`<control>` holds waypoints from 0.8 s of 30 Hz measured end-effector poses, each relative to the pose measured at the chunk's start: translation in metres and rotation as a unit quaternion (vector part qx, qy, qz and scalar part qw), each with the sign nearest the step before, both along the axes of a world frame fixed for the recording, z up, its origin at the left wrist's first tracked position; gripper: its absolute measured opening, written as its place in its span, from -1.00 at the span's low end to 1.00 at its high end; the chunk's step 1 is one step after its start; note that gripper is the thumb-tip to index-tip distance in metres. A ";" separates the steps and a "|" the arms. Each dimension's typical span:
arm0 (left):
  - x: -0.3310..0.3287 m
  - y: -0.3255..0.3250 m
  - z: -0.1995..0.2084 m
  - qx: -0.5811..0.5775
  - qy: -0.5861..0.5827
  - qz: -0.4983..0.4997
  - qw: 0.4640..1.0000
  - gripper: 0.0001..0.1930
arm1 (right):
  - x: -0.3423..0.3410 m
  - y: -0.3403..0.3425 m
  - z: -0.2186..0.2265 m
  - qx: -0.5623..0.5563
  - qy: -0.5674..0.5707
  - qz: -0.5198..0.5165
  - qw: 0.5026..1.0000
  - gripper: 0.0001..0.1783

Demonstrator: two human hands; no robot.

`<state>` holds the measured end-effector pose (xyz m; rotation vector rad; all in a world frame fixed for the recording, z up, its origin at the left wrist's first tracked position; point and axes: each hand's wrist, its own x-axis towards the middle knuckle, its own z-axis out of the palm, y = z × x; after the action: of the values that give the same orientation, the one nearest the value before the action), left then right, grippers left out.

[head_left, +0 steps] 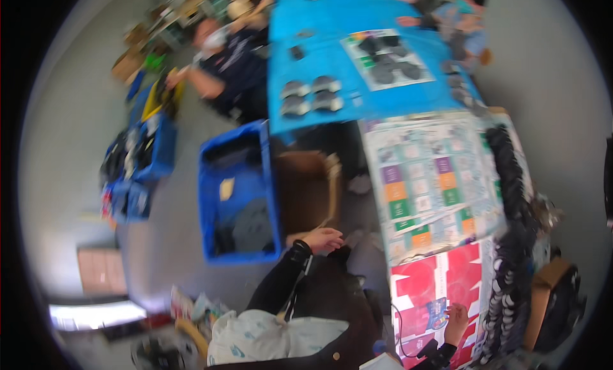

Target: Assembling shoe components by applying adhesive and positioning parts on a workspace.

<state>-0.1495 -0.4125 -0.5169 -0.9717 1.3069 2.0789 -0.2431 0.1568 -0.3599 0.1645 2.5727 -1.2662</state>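
Note:
My left hand [324,240] hangs beside my lap, near the close edge of an open cardboard box [305,185]. Its fingers are loosely stretched, and nothing shows in them. On the right, my right hand [456,319] is over a table end covered with red and white printed sheets [418,284]. The fingers are slightly bent and apart, with no held thing visible. Just left of them lies a small dark blue printed piece [437,314]. A thin dark cord [399,325] curves across the sheet there. The picture is somewhat blurred.
A blue bin [207,197] with dark pieces stands left of the box. Stacked printed sheets [415,172] cover the table, with a long row of dark pieces [511,197] along its right edge. Beyond, co-workers sit around a blue-covered table [306,57] holding dark rounded pieces [327,95].

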 end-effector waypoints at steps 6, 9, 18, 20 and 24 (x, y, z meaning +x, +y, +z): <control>0.196 -0.089 -0.014 -0.125 -0.088 0.136 0.979 -0.71 | 0.012 -0.005 0.002 0.036 -0.021 0.074 0.996 -0.79; 0.297 -0.140 -0.047 -0.293 -0.171 0.222 0.914 -0.57 | 0.015 -0.039 -0.003 0.040 0.014 0.147 0.988 -0.80; 0.321 -0.237 -0.085 -0.616 -0.216 0.060 0.755 -0.23 | 0.060 -0.128 0.018 0.065 0.006 0.172 0.983 -0.81; 0.272 -0.233 -0.087 -0.590 -0.240 0.021 0.771 -0.18 | 0.080 -0.145 0.029 0.089 0.009 0.148 0.985 -0.81; 0.222 -0.230 -0.099 -0.622 -0.235 -0.058 0.745 -0.05 | 0.114 -0.197 0.053 0.080 -0.024 0.118 0.990 -0.80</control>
<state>0.0724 -0.6423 -0.6161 -1.6687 2.3200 0.5032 -0.1291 -0.0403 -0.3065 -0.0772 2.5613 -0.9619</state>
